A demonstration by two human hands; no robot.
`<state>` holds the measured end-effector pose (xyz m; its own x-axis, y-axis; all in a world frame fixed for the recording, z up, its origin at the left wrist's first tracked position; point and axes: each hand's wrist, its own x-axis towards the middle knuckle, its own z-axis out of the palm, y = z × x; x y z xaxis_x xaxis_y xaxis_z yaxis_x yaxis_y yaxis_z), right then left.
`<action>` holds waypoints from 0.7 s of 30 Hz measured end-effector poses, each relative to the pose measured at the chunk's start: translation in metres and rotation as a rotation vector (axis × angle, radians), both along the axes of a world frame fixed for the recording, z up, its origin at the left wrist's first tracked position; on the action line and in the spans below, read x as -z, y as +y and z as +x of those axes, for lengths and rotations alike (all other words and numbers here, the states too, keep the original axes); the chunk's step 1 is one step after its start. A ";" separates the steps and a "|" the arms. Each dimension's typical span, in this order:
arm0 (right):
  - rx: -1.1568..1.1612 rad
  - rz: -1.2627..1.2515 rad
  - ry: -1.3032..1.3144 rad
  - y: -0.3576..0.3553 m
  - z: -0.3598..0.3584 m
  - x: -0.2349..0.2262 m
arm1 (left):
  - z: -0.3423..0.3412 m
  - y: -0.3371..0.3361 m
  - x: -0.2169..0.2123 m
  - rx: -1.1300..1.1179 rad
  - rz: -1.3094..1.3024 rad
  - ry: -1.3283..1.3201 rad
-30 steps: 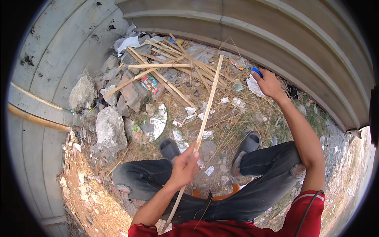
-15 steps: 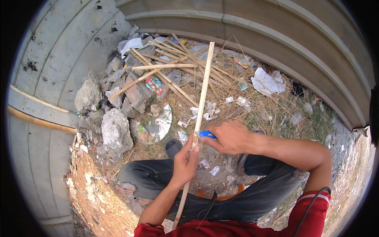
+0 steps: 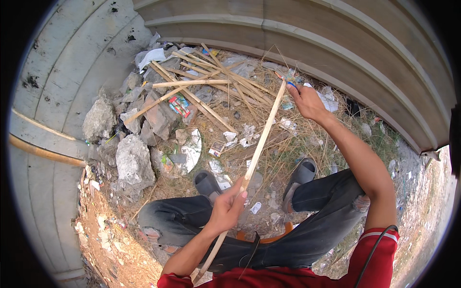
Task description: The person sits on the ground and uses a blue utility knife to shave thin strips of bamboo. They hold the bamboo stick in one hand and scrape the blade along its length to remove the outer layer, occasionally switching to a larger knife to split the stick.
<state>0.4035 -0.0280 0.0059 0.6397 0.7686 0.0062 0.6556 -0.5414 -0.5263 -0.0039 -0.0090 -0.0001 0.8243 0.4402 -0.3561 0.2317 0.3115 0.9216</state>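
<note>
A long pale wooden strip (image 3: 261,141) slants from near my waist up and away to the right. Around its lower half my left hand (image 3: 226,211) is closed, thumb lying along the wood. My right hand (image 3: 307,102) is stretched far forward at the strip's upper end, fingers closed on a blue box cutter (image 3: 292,85). Most of the cutter is covered by the fingers, and its blade cannot be made out. The cutter lies against or right beside the strip's tip.
More wooden strips (image 3: 192,83) lie crossed in a heap ahead. Grey rocks (image 3: 134,161) stand at the left by a pale panel wall (image 3: 62,72). A brown corrugated metal sheet (image 3: 336,38) closes the far side. Paper scraps and dry grass litter the ground around my sandals (image 3: 303,174).
My right hand with the box cutter has moved forward along the strip, from beside my left hand to the far end. The strip now leans further right, and my left hand sits slightly lower.
</note>
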 end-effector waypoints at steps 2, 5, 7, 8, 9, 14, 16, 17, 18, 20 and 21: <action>0.142 0.046 -0.018 -0.013 0.043 0.014 | 0.000 -0.004 0.004 0.060 0.082 -0.021; 0.226 0.101 -0.030 -0.023 0.065 0.016 | -0.002 -0.001 -0.001 0.078 0.091 -0.074; 0.193 0.087 0.000 -0.025 0.050 0.008 | -0.002 0.002 -0.007 0.002 -0.091 -0.078; 0.156 0.118 -0.017 -0.023 0.039 0.003 | -0.001 0.004 -0.006 -0.013 -0.085 -0.088; 0.113 0.120 0.007 -0.020 0.025 -0.007 | 0.001 0.006 -0.005 -0.025 -0.078 -0.093; -0.151 0.245 0.043 -0.006 -0.048 -0.052 | 0.008 0.016 -0.011 -0.013 -0.069 -0.146; -0.281 0.209 0.075 -0.005 -0.082 -0.066 | 0.010 0.021 -0.008 -0.022 -0.168 -0.208; -0.361 0.168 0.092 -0.005 -0.099 -0.072 | 0.010 0.023 -0.010 -0.039 -0.232 -0.202; -0.449 0.131 0.112 -0.003 -0.117 -0.074 | 0.008 0.025 -0.014 -0.065 -0.291 -0.193; -0.542 -0.087 0.062 -0.011 -0.143 -0.075 | 0.012 0.027 -0.020 -0.076 -0.402 -0.186; -0.572 -0.084 0.098 -0.016 -0.155 -0.072 | 0.014 0.028 -0.025 -0.086 -0.444 -0.183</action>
<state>0.2485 -0.0441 0.0782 0.1177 0.9872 -0.1077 0.8066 -0.1583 -0.5696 0.0100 0.0190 0.0248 0.8584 0.3479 -0.3770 0.0342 0.6944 0.7188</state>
